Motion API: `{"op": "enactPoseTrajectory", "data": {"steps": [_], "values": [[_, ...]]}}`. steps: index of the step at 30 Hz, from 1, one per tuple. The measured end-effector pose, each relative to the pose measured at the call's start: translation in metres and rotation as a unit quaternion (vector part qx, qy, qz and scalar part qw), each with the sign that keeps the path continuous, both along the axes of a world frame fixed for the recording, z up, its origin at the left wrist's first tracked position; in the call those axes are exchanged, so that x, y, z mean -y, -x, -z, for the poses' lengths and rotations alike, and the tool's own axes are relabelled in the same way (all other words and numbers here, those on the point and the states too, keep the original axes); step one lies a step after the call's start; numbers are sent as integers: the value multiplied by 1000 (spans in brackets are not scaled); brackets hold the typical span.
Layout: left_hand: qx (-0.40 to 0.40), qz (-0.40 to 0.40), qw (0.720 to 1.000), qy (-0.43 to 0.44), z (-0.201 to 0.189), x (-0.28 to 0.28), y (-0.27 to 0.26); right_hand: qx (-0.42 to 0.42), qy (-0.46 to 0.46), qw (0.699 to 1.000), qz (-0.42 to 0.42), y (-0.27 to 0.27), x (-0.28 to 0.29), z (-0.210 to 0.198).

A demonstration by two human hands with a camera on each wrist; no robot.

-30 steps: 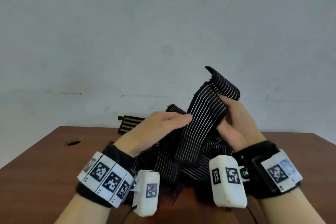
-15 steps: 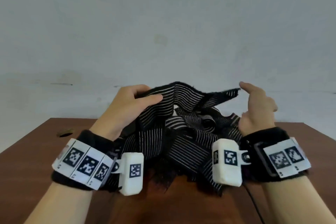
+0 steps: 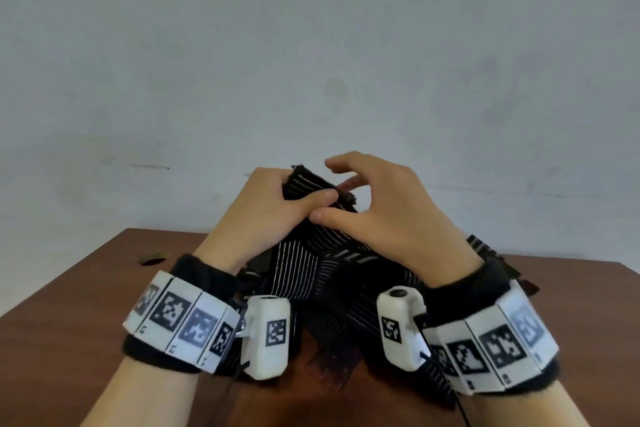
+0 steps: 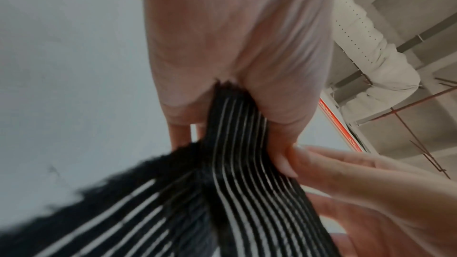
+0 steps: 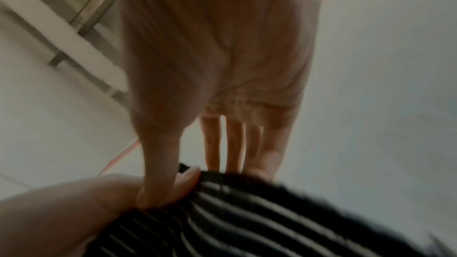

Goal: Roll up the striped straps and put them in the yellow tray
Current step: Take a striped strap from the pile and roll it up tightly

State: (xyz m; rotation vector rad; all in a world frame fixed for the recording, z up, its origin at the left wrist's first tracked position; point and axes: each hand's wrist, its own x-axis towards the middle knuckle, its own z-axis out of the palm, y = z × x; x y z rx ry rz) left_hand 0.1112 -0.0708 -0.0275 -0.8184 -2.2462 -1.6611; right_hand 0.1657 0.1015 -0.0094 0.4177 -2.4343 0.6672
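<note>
We list the striped straps (image 3: 304, 274): black woven cloth, matt, ribbed with fine white lines, edges fuzzy and frayed. We list the tabletop (image 3: 69, 288): reddish-brown wood-look surface, smooth, faint sheen. We list the wristbands (image 3: 194, 274): soft black fleecy cloth carrying smooth white plastic blocks (image 3: 266, 336) with matt printed markers. Wall (image 3: 311, 45): matt, pale, painted, slightly scuffed.

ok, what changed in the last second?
The right hand let go of the raised strap end, then came in beside the left hand. The left hand took hold of the strap and now pinches it. The strap pile stays on the table.
</note>
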Motion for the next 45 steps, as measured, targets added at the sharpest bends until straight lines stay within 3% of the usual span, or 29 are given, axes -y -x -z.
{"op": "enactPoseTrajectory", "data": {"steps": [2, 8, 11, 14, 16, 23, 27, 32, 36, 40, 43, 45], "values": [[-6, -9, 1000, -25, 1, -5, -1, -22, 27, 999, 11, 3, -1, 1], [58, 28, 982, -177, 6, -14, -4, 15, 47, 998, 35, 8, -18, 6], [59, 26, 974, -217, 6, -14, -2, 38, 158, 987, 17, 9, -29, 5], [61, 37, 972, -223, 9, -19, -2, 44, 308, 950, -34, 3, -32, 2], [67, 53, 971, -225, 10, -24, -6, 44, 359, 930, -62, 0, -31, 1], [64, 96, 963, -244, 9, -36, -20, 8, 376, 926, -43, -6, -25, 4], [60, 67, 958, -272, 10, -35, -19, 3, 387, 921, -49, -8, -24, 5], [19, -36, 954, -297, 15, -29, -8, 21, 387, 921, -51, -9, -28, 8], [14, -22, 955, -296, 15, -26, -6, 34, 410, 909, -63, -10, -28, 9], [54, 55, 963, -259, 11, -27, -14, 44, 494, 863, -102, -9, -24, 8], [83, 163, 956, -229, 10, -30, -24, 42, 596, 785, -164, -5, -23, 7], [27, 187, 970, -155, 15, -33, -23, 52, 646, 732, -211, 1, -26, 6]]}}
